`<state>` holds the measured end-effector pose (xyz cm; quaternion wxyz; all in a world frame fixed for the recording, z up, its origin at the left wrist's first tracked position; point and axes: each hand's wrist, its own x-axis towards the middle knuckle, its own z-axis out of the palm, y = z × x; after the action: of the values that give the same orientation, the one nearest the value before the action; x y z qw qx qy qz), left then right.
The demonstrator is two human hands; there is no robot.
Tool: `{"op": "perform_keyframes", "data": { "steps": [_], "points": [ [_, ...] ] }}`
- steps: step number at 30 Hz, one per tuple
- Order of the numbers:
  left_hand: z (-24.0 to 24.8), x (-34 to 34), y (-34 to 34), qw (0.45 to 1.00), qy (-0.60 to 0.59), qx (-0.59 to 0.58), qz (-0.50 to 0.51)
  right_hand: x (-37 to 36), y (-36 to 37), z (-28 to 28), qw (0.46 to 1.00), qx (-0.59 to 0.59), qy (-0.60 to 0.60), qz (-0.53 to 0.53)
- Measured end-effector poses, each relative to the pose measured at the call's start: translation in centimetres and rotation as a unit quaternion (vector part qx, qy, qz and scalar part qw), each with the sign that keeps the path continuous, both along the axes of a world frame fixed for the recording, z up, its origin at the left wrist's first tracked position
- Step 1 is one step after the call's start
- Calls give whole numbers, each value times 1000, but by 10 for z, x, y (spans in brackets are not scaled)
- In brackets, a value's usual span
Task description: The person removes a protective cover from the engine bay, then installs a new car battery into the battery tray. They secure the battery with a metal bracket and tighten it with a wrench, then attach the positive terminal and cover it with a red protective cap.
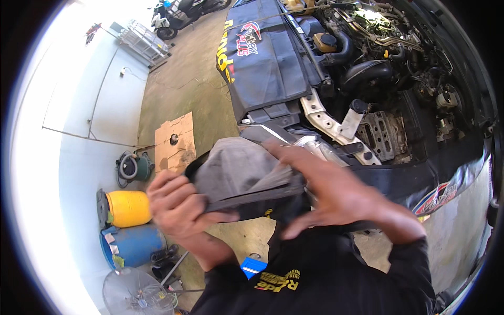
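In front of my chest is a dusty grey, box-shaped piece [236, 165] with a dark flat rim along its near edge. I cannot make out its exact kind. My left hand [181, 207] is closed round its left end, fingers on top and thumb along the rim. My right hand [336, 191] is at its right end, fingers stretched over the top corner and thumb spread away below. Motion blurs that hand, and whether the fingertips touch the piece is unclear. Just beyond lies the front corner of a car with an exposed engine bay [367, 73].
A dark printed cover [268, 68] drapes the car's front. A pale metal bracket [336, 126] crosses beside the headlight area. At left stand a yellow drum [128, 208], a blue drum [136, 245] and a fan [137, 296]. Flattened cardboard [175, 139] lies on the floor.
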<state>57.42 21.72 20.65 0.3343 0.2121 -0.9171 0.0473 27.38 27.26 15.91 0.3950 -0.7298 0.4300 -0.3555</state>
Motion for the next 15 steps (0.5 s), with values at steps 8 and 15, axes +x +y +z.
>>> {"op": "perform_keyframes", "data": {
  "steps": [8, 15],
  "points": [
    [-160, 170, -33, 855, 180, 477, 91, 157, -37, 22, 953, -289, -74, 50],
    [-293, 294, -78, 791, 1, 533, 301, 104, -58, 37, 924, -191, -261, -205]
  ]
}}
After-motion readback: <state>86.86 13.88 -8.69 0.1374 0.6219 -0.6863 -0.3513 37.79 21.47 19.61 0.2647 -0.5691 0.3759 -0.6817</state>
